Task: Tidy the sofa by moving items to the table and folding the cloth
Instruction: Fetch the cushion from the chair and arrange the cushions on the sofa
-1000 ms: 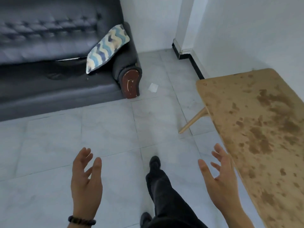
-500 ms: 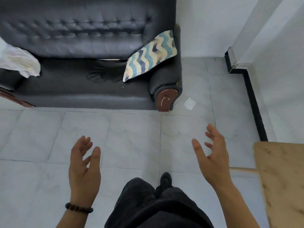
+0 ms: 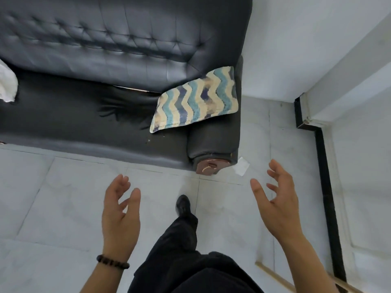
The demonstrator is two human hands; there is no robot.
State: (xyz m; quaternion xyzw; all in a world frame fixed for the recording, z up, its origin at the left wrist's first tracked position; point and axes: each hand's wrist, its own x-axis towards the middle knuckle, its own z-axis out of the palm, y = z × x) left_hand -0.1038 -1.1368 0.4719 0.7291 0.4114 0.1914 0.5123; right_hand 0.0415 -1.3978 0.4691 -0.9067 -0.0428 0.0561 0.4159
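Tiled floor (image 3: 74, 197) stretches between sofa (image 3: 105, 151) edge, left hand (image 3: 120, 218) and right hand (image 3: 277, 208).

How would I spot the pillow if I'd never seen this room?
Find the big dark sofa against the wall. At its right end, leaning on the armrest, sits the pillow. Only it has blue and cream zigzag stripes; the white cloth at the far left is plain.

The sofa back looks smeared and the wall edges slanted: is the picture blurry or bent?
Head view: motion blur streaks the sofa along its tufted back, while the left hand and right hand look sharper; the wide-angle lens slants the black skirting; light is soft and even, with mild sheen on the leather.
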